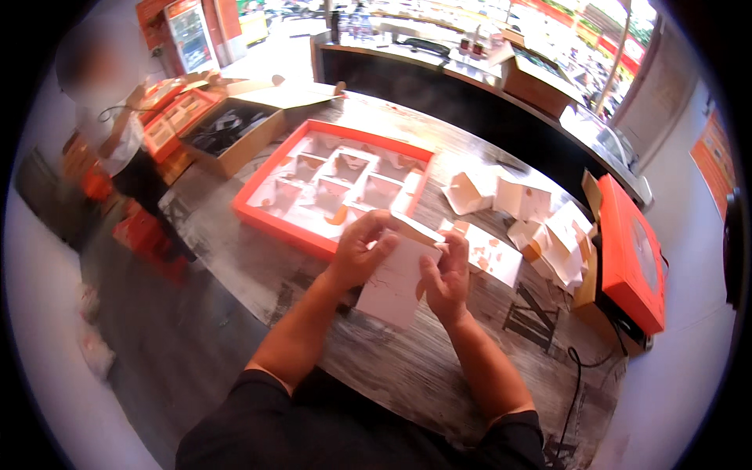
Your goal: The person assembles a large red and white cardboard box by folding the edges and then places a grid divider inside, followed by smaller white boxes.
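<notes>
A white folded cardboard piece (398, 283) is held up in front of me over the table, its top flap bent over. My left hand (365, 247) grips its upper left side, thumb on the near face. At its right edge, my right hand (447, 274) closes on the card with thumb and fingers. Just beyond lies a large shallow orange-red box (286, 229) with white card dividers (342, 176) forming several compartments. To the right of my hands, more white folded card pieces (551, 239) lie in a loose pile, some with brownish patches.
An orange box (631, 252) stands tilted at the table's right edge, with a black cable (578, 392) below. At the far left, a brown carton (233, 139) holds dark items. A person (117, 133) stands there beside orange trays (176, 117). A dark counter (439, 98) runs behind.
</notes>
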Available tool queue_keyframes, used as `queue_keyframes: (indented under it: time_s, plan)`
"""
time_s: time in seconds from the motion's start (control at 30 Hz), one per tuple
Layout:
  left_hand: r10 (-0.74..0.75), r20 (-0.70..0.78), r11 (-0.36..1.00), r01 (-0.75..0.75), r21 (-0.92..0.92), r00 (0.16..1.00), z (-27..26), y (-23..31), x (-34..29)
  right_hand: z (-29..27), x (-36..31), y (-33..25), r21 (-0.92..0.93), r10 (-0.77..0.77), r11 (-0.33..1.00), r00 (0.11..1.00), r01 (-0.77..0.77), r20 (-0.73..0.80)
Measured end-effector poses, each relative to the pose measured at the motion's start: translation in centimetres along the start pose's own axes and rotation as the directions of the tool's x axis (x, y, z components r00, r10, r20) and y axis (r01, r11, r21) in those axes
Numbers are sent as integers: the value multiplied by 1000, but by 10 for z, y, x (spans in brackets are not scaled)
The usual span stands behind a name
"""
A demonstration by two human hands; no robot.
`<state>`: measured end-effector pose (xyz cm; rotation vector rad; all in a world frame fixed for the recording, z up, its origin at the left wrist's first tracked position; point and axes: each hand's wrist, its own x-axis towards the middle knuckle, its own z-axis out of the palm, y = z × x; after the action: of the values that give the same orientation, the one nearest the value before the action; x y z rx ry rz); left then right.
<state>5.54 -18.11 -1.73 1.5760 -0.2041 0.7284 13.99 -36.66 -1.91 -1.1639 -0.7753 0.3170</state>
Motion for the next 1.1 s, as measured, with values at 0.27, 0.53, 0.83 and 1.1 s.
queue_keyframes:
  time_s: [0.27,0.53,0.83,1.1]
  plan:
    - [-169,-34,973,161,-167,985,54,26,-38,-24,-32,-19,-49,3,999,998,-6,-58]
    - [-341,-11,929,335,-156,940,70,-25,-57,-49,-64,8,87,183,981,977,-174,-111]
    - [-283,46,939,287,-188,958,60,-26,-50,-50,-58,24,157,174,977,960,-142,-221]
    - [-350,293,875,423,-238,890,-25,92,-97,-55,-60,26,283,232,943,953,-172,-193]
